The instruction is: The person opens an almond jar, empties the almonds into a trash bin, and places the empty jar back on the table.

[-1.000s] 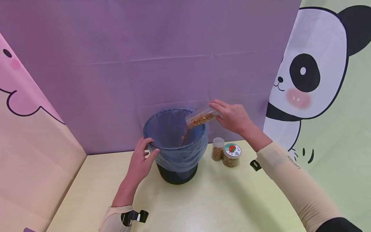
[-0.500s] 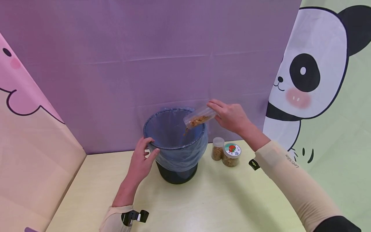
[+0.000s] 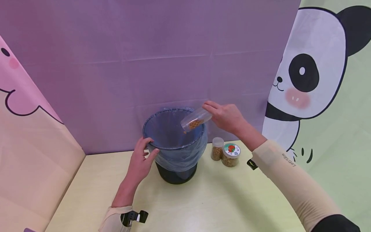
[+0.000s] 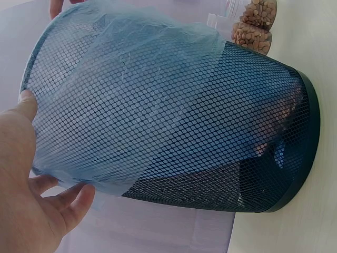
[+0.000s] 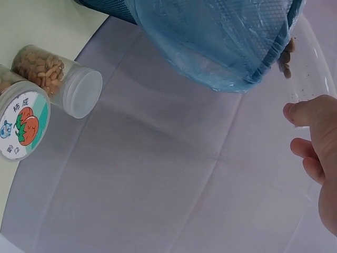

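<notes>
Clear jar (image 3: 196, 120), centre of the head view, tips over the lined bin (image 3: 176, 158), gripped by the right hand (image 3: 227, 118); fewer brown pieces (image 3: 196, 123) remain than a second ago, so pouring looks nearly finished. Left wrist view, left: the left hand (image 4: 23, 190) clasps the bin's rim. Right wrist view, left: a frosted-lid jar (image 5: 45, 73) and labelled jar (image 5: 23, 125) hold similar pieces.

Right hand (image 3: 226, 118) and clear jar (image 3: 199, 117) shifted slightly left, fewer brown pieces (image 3: 195, 124) inside, falling stream (image 3: 185, 132) thinned
</notes>
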Demonstrator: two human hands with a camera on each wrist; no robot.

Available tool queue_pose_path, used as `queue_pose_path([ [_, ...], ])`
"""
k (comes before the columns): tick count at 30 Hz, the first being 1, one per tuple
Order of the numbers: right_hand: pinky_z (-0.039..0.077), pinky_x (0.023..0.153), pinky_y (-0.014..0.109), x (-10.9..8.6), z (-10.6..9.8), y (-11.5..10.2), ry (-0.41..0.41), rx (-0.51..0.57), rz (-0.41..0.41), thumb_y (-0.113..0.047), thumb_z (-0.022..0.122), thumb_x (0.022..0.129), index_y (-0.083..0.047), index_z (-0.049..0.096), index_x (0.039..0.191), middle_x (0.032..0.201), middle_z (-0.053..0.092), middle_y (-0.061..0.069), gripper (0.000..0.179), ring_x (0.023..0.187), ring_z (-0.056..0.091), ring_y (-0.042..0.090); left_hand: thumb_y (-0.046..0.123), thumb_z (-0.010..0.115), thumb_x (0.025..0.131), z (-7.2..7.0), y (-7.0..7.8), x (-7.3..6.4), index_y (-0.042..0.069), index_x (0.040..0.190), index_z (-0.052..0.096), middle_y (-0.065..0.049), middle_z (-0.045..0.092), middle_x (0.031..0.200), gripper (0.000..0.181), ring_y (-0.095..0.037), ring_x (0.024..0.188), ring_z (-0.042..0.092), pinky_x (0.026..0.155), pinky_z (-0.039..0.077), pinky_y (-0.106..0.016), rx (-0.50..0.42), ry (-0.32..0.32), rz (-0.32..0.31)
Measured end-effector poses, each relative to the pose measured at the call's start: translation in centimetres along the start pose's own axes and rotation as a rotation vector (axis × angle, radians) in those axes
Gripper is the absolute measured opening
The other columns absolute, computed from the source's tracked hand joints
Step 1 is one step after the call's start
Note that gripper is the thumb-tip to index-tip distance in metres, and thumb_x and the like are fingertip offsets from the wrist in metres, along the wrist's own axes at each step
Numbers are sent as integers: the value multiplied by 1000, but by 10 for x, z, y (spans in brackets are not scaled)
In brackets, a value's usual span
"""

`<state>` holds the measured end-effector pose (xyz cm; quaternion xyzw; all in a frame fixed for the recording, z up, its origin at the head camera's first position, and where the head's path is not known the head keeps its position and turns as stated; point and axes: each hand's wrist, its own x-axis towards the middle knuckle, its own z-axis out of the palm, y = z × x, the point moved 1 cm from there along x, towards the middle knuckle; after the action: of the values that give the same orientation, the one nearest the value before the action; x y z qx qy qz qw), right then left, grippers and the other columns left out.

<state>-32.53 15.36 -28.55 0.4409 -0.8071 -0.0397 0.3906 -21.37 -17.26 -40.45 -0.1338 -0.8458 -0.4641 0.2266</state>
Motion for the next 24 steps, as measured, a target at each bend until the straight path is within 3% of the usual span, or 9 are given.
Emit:
queue_pose_path([
  [9,29,38,27,4,0,-4,5,-45,-75,-1,68,87,-10,62,129,129,61,7,43,39,29,14,22,62,97,0,-1,0,16,127,49,-15,34,149,34,-32,118,47,87,45,-54,8,7,5],
  [15,29,38,29,7,0,-5,38,-60,-120,4,67,86,-10,62,128,128,61,6,44,40,29,16,24,61,97,0,0,0,15,127,48,-16,33,149,34,-34,118,47,87,45,-56,10,5,4],
  [24,30,40,28,11,-1,-8,26,-74,-155,4,70,84,-11,61,130,130,60,6,48,42,33,16,23,62,97,1,1,0,15,127,48,-16,32,149,34,-34,120,47,88,45,-58,3,2,-4],
])
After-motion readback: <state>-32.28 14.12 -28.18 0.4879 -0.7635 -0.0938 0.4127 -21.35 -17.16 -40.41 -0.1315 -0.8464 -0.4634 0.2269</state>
